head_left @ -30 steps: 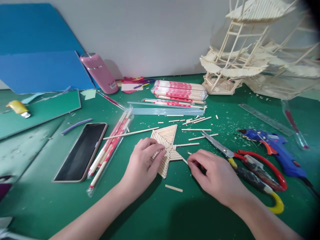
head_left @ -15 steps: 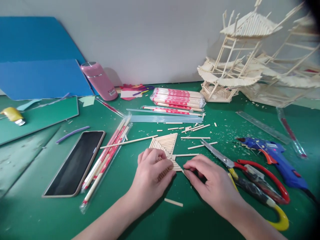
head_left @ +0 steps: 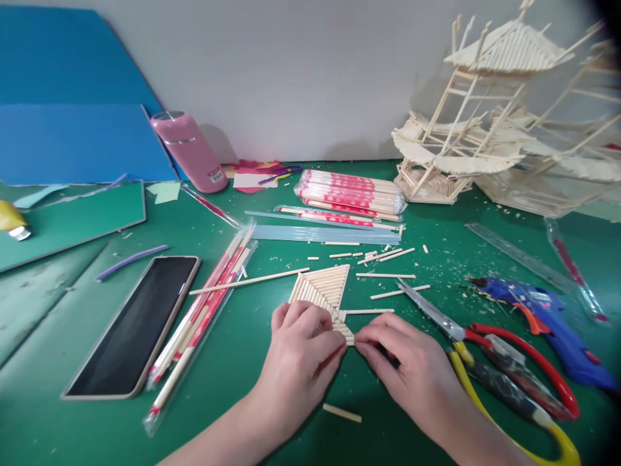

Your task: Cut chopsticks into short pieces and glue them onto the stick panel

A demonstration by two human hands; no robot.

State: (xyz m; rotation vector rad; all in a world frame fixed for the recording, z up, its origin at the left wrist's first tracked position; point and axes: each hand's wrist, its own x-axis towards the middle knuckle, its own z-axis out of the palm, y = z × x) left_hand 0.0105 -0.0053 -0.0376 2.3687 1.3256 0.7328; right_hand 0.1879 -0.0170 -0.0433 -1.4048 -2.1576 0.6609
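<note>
A flat fan-shaped panel of glued wooden sticks (head_left: 326, 288) lies on the green mat (head_left: 242, 401). My left hand (head_left: 301, 353) rests palm down on the panel's near part, covering it. My right hand (head_left: 405, 366) pinches a short stick piece against the panel's right edge; the piece is mostly hidden by my fingertips. The two hands almost touch there. A loose short stick (head_left: 342, 413) lies just below my hands.
Scissors (head_left: 490, 362) and a blue glue gun (head_left: 543, 323) lie to the right. A phone (head_left: 133, 323) and wrapped chopsticks (head_left: 201, 317) lie to the left. Chopstick packs (head_left: 349, 189), a pink bottle (head_left: 189, 150), a ruler (head_left: 514, 255) and stick pagoda models (head_left: 460, 136) stand at the back.
My right hand has moved left up to the panel's right edge. My left hand has slid down over the panel's near part. The camera has shifted a little.
</note>
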